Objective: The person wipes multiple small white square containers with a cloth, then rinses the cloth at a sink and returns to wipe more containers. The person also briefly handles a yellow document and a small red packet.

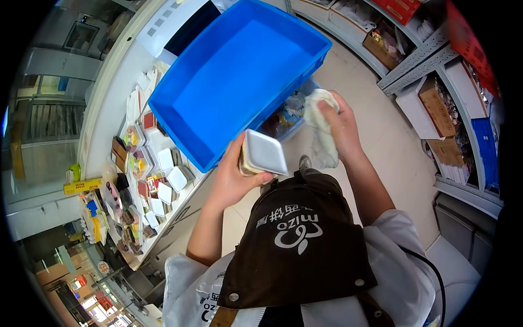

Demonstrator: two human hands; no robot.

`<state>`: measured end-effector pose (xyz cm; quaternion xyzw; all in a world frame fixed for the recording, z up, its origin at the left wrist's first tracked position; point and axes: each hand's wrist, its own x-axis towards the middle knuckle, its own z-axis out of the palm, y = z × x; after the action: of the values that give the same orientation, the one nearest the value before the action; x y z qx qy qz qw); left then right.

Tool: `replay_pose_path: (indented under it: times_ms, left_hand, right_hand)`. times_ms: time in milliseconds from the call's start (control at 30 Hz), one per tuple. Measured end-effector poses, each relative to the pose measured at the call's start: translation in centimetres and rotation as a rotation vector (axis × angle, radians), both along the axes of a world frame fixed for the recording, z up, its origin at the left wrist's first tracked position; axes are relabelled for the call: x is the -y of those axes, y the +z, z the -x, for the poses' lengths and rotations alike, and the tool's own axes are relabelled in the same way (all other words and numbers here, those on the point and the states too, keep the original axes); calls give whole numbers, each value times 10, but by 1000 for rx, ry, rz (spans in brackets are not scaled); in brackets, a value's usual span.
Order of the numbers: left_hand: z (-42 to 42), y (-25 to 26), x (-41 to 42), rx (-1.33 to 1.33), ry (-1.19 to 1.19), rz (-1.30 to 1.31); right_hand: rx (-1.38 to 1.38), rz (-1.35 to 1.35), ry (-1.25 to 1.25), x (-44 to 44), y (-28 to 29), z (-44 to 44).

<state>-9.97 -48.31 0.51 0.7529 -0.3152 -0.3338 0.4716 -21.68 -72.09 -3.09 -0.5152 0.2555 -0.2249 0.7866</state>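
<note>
A squarish lidded plastic food container (266,153) sits in the grip of my left hand (231,180), its whitish lid tilted up towards me. My right hand (344,126) grips a pale, crumpled cloth (320,112) whose loose end hangs below the fingers. Cloth and container are apart. Beyond both hands is a big blue plastic crate (241,77); its visible floor is bare. On the white counter (192,186) to the left stand several similar white-lidded containers (177,178).
Clear boxes of colourful food (137,163) crowd the counter beside a glass partition (53,110). Under the crate's near side, a translucent bin (286,116) holds mixed items. Metal shelving (443,61) with cardboard boxes (437,106) lines the right, across the tiled floor (367,110).
</note>
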Motion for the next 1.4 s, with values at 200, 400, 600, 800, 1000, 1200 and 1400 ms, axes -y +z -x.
replay_pose_path:
  times_ms: [200, 400, 600, 800, 1000, 1200, 1400]
  left_hand:
    - [-5, 10, 16, 305, -87, -97]
    - [-10, 7, 4, 101, -164, -12]
    - [2, -12, 4, 19, -9, 25]
    - [1, -18, 4, 367, 81, -80]
    - [1, -7, 4, 700, -22, -96]
    - [2, -29, 0, 708, 9, -107]
    - [0, -21, -16, 467, 137, 74]
  right_hand:
    - [160, 474, 418, -60, 9, -12]
    - [302, 798, 404, -49, 5, -22]
    - [-14, 1059, 452, -42, -4, -36]
    - [-117, 1164, 793, -20, -14, -32]
    - [53, 772, 1002, -17, -3, -32]
    - [-7, 291, 1026, -18, 6, -33]
    - [-57, -221, 194, 32, -51, 2]
